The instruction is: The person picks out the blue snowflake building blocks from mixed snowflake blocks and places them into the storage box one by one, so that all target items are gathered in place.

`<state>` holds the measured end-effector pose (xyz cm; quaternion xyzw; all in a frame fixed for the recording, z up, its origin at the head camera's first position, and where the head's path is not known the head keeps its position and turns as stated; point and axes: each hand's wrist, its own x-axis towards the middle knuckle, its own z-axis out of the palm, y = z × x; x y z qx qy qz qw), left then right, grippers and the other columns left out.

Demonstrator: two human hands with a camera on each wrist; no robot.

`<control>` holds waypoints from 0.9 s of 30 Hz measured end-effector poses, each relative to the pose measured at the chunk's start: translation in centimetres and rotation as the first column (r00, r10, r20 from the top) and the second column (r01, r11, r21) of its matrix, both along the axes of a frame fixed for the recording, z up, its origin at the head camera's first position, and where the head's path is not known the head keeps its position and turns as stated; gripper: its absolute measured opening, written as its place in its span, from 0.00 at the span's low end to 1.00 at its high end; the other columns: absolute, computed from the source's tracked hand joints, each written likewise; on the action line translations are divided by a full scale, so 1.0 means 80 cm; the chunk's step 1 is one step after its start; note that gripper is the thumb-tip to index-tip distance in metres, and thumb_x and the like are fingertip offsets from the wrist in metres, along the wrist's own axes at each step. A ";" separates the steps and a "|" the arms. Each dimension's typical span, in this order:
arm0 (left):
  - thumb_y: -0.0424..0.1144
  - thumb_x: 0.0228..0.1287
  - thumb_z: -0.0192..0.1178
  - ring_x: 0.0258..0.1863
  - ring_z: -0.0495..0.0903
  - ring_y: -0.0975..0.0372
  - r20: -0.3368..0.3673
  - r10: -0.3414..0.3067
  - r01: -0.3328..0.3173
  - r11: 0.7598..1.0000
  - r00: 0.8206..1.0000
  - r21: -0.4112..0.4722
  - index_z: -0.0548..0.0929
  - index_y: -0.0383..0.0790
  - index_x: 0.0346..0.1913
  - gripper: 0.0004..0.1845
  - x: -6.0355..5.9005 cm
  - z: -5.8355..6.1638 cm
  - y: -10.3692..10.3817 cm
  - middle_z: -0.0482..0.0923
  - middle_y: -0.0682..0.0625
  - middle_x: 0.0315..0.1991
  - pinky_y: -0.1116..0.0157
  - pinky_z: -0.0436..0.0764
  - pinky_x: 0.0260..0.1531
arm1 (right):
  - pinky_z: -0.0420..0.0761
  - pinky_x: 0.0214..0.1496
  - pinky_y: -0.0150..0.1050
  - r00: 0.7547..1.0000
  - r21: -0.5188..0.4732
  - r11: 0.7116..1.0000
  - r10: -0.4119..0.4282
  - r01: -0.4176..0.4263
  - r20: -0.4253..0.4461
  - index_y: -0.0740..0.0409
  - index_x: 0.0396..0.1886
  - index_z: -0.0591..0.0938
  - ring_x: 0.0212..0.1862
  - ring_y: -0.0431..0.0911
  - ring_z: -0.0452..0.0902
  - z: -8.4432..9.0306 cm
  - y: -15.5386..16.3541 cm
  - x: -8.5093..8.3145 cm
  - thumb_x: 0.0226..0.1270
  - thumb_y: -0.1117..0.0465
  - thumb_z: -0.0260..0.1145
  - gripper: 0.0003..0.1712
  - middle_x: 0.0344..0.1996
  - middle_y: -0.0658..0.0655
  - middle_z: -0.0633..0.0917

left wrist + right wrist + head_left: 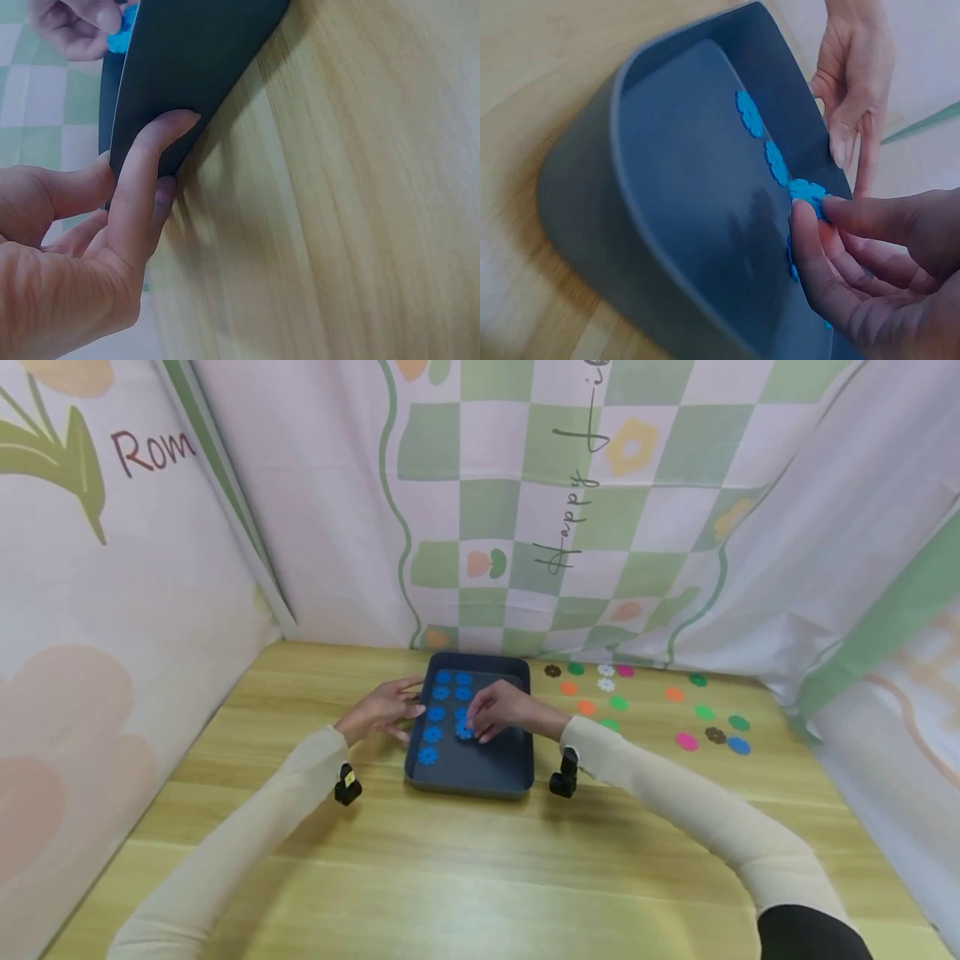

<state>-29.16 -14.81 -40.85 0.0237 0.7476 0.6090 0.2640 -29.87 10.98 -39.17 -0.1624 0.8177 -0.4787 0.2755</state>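
A dark grey rectangular tray point(480, 770) sits on the wooden table, holding several flat blue flower-shaped plastic discs point(431, 735) laid in two columns at its left side. Over the second column, my right hand point(498, 710) pinches one blue flower-shaped disc point(808, 193) between thumb and fingertips. My left hand point(382, 708) rests against the tray's left wall, fingers spread; in the left wrist view one finger point(161, 135) presses the outer wall and the thumb point(90, 184) is right at the rim. The right wrist view shows more blue discs point(748, 114) lying close to the inner wall.
To the tray's right, loose discs lie scattered on the table, including an orange one point(674, 694), a pink one point(686, 742), a brown one point(716, 735), a blue one point(738, 746) and a white one point(605, 670). A checked curtain point(517, 518) hangs along the table's back edge.
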 end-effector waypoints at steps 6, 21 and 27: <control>0.27 0.80 0.53 0.75 0.68 0.39 0.005 0.007 -0.007 1.000 1.000 0.016 0.51 0.45 0.86 0.39 -0.002 -0.001 0.001 0.52 0.35 0.83 0.62 0.92 0.31 | 0.93 0.40 0.44 0.989 0.141 0.990 0.037 -0.017 -0.142 0.72 0.37 0.87 0.31 0.49 0.90 -0.006 -0.016 0.001 0.69 0.77 0.65 0.05 0.33 0.64 0.91; 0.26 0.79 0.54 0.74 0.69 0.39 0.009 0.013 -0.013 1.000 1.000 0.000 0.51 0.45 0.85 0.39 0.001 -0.002 0.005 0.54 0.35 0.82 0.61 0.92 0.32 | 0.92 0.35 0.37 0.958 0.324 0.946 0.060 0.035 -0.280 0.66 0.33 0.90 0.31 0.47 0.89 -0.017 -0.031 0.005 0.70 0.71 0.69 0.05 0.33 0.59 0.92; 0.27 0.80 0.53 0.74 0.68 0.39 0.005 0.005 -0.005 1.000 1.000 0.012 0.50 0.44 0.86 0.38 0.001 -0.001 0.001 0.53 0.34 0.83 0.63 0.92 0.30 | 0.91 0.33 0.38 0.943 0.282 0.956 0.022 0.077 -0.332 0.65 0.34 0.89 0.31 0.49 0.89 -0.011 -0.026 0.002 0.73 0.69 0.67 0.07 0.34 0.59 0.92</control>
